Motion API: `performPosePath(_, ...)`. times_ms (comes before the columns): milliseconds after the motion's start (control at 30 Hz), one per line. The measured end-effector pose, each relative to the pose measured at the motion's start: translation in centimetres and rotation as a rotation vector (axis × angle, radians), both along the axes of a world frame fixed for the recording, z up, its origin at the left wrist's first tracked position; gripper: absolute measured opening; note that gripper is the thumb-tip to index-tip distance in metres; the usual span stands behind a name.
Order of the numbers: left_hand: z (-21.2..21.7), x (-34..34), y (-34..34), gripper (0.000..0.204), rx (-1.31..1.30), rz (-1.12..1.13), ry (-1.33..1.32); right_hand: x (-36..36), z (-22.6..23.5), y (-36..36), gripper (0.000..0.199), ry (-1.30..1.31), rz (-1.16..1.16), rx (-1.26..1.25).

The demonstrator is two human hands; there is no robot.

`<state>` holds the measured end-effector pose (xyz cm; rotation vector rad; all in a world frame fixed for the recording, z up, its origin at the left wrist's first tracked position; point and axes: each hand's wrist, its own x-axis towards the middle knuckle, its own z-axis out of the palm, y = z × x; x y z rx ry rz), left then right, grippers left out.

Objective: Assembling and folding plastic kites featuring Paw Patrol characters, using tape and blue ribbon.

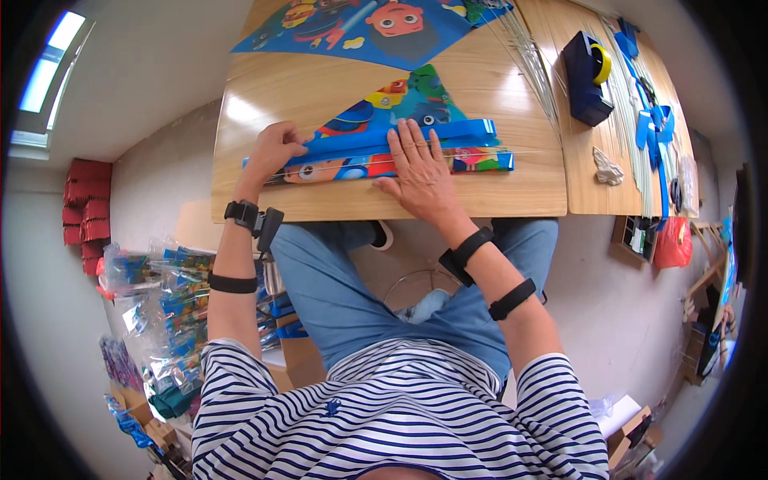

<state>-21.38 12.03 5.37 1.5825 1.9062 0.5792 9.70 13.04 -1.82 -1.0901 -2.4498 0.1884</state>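
Observation:
A kite (pixel 376 112) printed with colourful cartoon figures lies partly folded near the table's front edge, its pointed green end toward the far side. A folded blue strip (pixel 468 130) runs across it from left to right. Thin pale rods (pixel 484 152) lie along the printed band nearest me. My left hand (pixel 276 150) is closed at the left end of the strip, thumb and fingers pinching the kite's edge. With fingers stretched out, my right hand (pixel 418 164) presses flat on the strip and the printed band; the material under its palm is hidden.
Another printed kite (pixel 352 40) is spread at the far side of the wooden table (pixel 512 192). On the right are a dark tape dispenser (pixel 588 78), bundled rods (pixel 532 60), blue ribbons (pixel 658 132) and a crumpled piece (pixel 608 166). Plastic-wrapped packs (pixel 172 312) are piled at left.

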Motion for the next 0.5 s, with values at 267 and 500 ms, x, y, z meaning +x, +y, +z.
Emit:
performPosePath(267,-1.4,-1.3,0.2,0.017,0.001,-0.011,-0.019,0.1,-0.3,0.0,0.090,-0.003,-0.012,0.008)
performPosePath(500,-1.0,-1.5,-0.1,0.015,-0.011,-0.002,0.005,0.2,-0.4,0.0,0.090,0.008,-0.009,0.011)
